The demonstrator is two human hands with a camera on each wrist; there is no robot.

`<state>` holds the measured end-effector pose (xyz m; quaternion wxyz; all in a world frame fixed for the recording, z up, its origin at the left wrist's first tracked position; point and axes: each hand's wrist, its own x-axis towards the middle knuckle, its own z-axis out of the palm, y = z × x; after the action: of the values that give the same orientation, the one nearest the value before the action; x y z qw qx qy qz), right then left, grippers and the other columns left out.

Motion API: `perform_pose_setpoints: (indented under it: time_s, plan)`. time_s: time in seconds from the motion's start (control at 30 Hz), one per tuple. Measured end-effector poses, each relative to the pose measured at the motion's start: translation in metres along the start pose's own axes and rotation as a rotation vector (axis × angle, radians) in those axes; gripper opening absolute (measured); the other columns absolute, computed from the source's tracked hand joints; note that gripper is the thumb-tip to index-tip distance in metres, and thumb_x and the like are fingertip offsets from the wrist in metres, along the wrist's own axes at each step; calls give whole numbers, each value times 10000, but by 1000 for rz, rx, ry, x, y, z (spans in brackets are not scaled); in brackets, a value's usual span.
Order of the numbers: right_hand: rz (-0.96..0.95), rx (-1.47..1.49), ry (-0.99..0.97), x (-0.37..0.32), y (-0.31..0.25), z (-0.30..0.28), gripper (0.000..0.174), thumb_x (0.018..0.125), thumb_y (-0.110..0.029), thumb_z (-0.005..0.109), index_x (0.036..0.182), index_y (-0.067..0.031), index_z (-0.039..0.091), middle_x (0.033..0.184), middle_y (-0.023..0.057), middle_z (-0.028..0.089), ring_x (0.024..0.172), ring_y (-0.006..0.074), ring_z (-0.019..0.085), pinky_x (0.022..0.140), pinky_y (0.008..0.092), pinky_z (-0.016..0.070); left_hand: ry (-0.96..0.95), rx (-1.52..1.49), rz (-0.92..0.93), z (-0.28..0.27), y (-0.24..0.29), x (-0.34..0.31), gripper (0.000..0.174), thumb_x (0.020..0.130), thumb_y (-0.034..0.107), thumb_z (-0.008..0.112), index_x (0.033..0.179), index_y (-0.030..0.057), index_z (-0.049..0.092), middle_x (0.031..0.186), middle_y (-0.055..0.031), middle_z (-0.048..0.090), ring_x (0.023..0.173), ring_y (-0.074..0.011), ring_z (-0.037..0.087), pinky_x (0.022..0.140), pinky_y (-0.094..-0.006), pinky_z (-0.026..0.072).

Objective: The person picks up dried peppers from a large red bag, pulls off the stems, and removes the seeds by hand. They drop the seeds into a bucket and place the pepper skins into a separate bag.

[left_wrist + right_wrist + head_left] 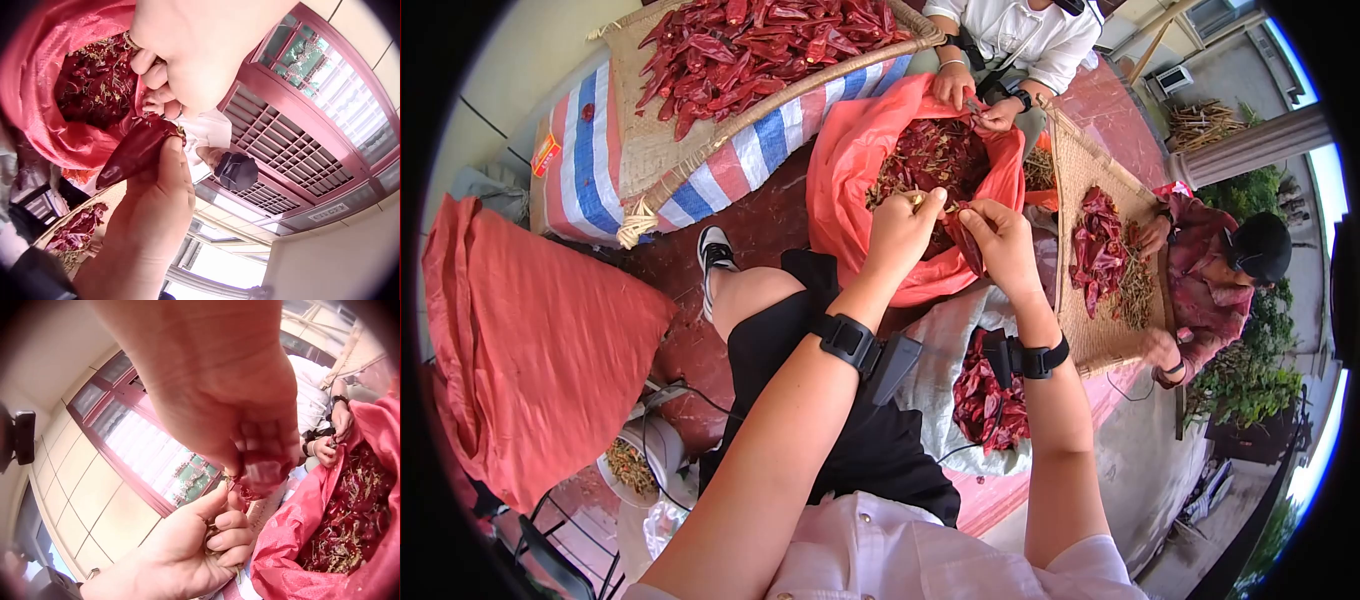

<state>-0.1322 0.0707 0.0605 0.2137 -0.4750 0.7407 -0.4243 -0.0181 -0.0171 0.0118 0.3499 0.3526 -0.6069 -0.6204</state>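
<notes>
My right hand [1003,245] pinches a dark red dried chili pepper [140,150] near its stem end, thumb on top. The pepper's tip points away from the thumb. Close beside it, my left hand [905,225] has its fingers curled around pale chili stems [211,532]. Its thumb and forefinger come together right at the pepper's stem end in the right wrist view. Both hands are over the near side of a large red sack [840,190], whose open top shows dried chilies and loose stems [935,150].
Dried chilies [760,50] heap on a woven mat over a striped bundle. Across the sack, another person's hands [975,105] work. At right, a person sits by a woven tray [1090,330]. A pale sack [935,340] of chilies, a red sack [540,330] and a bucket [665,440] stand nearby.
</notes>
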Motion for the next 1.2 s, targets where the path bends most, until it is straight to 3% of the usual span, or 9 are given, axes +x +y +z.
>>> perform_pose_setpoints:
  time_s: [0.1,0.17,0.2,0.47,0.63,0.7,0.9,1.07,1.2]
  plan:
    - [-24,-66,32,2,-3,-2,144,803,-97,613,861,33,629,651,116,601,586,113,541,567,269,441,57,-80,13,0,3,-2,302,836,271,589,748,-10,654,541,-33,536,517,-86,474,515,-272,398]
    - [-11,-50,40,4,0,-1,142,805,-100,612,856,32,627,636,107,595,574,113,533,560,268,437,-29,-327,-21,1,12,-5,268,803,228,640,866,-32,660,629,-20,590,571,-70,502,543,-238,419]
    - [-35,-55,45,4,-3,0,133,801,-92,609,849,32,626,630,113,589,564,117,531,555,267,437,-104,-235,-71,0,8,-2,281,774,164,672,958,-47,644,731,-28,633,631,-65,545,573,-208,437]
    - [-30,-144,32,1,-14,2,141,782,-106,598,766,34,610,576,145,559,502,185,538,514,308,421,-42,-243,105,3,2,-7,176,782,109,647,881,-37,658,721,-75,660,632,-75,582,572,-225,451]
    - [-62,-196,59,2,-13,5,147,757,-112,598,728,33,597,562,172,548,493,254,551,507,336,424,23,84,197,2,10,-10,161,787,143,600,773,-9,649,624,-146,614,539,-203,598,544,-296,455]
    - [-72,-259,45,2,-13,5,126,753,-96,588,740,29,599,611,185,565,553,307,573,535,353,437,28,137,195,2,9,-9,165,774,150,598,745,-5,645,622,-156,606,547,-231,600,545,-310,457]
    - [-228,-357,46,1,-5,6,80,747,-59,578,785,5,606,739,154,581,699,337,580,622,378,458,-61,187,65,-2,0,-3,167,720,154,601,657,3,632,614,-179,589,583,-284,612,558,-341,458]
    - [-314,-472,65,-4,-10,8,55,747,-41,567,787,-12,593,744,140,558,702,334,572,632,401,457,-112,186,-9,-3,-2,-2,191,711,171,599,632,-2,616,596,-185,576,598,-321,599,571,-363,459]
    - [-374,-520,-17,0,-8,5,52,744,-37,557,782,-17,585,744,138,553,702,337,566,635,409,458,-169,418,79,0,2,-4,224,745,184,551,677,-22,608,652,-226,572,655,-366,591,607,-416,459]
